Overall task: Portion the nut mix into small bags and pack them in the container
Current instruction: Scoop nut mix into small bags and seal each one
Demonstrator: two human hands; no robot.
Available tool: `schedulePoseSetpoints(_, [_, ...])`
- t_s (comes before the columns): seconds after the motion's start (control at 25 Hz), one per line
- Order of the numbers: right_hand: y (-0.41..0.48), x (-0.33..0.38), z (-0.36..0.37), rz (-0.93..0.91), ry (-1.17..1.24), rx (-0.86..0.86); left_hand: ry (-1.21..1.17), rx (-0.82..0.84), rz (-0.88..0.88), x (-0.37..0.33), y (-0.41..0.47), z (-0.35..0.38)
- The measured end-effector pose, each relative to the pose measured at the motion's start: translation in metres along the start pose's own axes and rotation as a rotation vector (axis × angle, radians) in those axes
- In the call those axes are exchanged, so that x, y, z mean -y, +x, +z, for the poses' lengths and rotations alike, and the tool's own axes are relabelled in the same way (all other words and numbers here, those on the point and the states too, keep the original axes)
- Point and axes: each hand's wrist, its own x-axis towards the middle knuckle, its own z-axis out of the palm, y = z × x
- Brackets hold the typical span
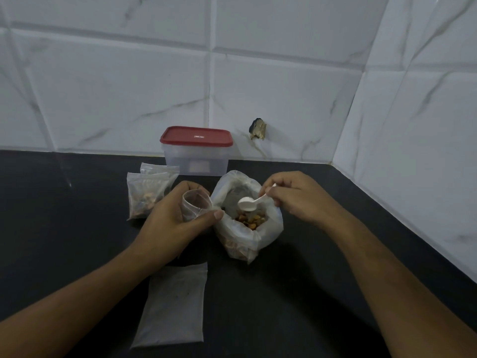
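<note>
The left hand (175,218) curls round a small bag (195,204) just left of centre, pinching its mouth open. The right hand (296,197) pinches the spoon (247,204) by its handle, bowl over the nut mix bag (247,236) at centre. Danger here: that floppy mouth may fold shut, or a heaped spoon may shed nuts onto the counter (309,293) while crossing. The small bag stands roughly upright, mouth pointing up and right. The spoon slants from upper right down-left, bowl leading.
</note>
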Motion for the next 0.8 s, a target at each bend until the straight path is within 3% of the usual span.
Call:
schedulePoseSetpoints(0.12, [-0.001,-0.004,-0.004,-0.006,-0.096,-0.023,0.029,0.009,0.007,-0.001,0.0,0.0])
schedulePoseSetpoints(0.44, [0.003,0.001,0.001,0.048,0.053,0.057,0.065,0.024,0.008,0.001,0.0,0.0])
schedulePoseSetpoints(0.64, [0.0,0.005,0.009,0.155,0.316,0.142,0.064,0.038,-0.002,0.002,0.0,0.001])
schedulePoseSetpoints(0.8, [-0.001,0.003,0.018,0.171,0.374,0.195,0.054,0.034,-0.004,0.001,-0.001,0.001])
